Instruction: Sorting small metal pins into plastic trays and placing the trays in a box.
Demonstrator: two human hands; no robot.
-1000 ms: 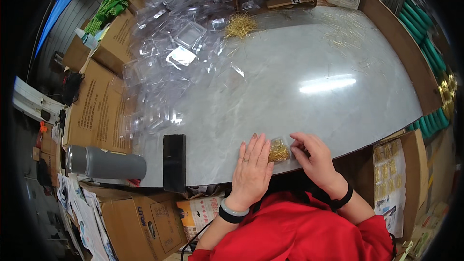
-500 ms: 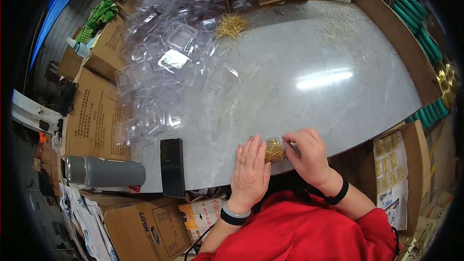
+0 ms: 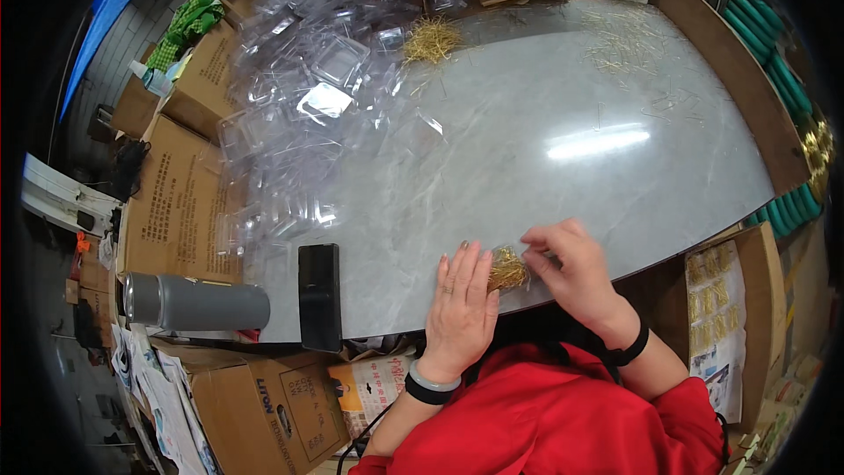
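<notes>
At the table's near edge lies a small clump of thin gold-coloured wire pieces (image 3: 507, 269), between my two hands. My left hand (image 3: 464, 299) lies flat with its fingers stretched out, its side against the clump's left end. On the other side my right hand (image 3: 576, 274) is raised a little, fingers curled, with thumb and forefinger drawn close together by the clump's right end. Whatever those fingertips may pinch is too small to make out. A larger heap of the same gold wire pieces (image 3: 432, 40) sits at the far middle of the table.
Clear plastic boxes (image 3: 341, 62) pile up on the left. A black phone (image 3: 319, 297) and a grey flask (image 3: 198, 303) lie near the front left. Loose gold pieces (image 3: 624, 42) are scattered at the far right. A cardboard box (image 3: 171, 202) and a wooden rim (image 3: 734, 70) border the table.
My right hand has lifted slightly, and its fingertips have come a little away from the clump. My left hand stays flat beside it. The whole view has shifted slightly.
</notes>
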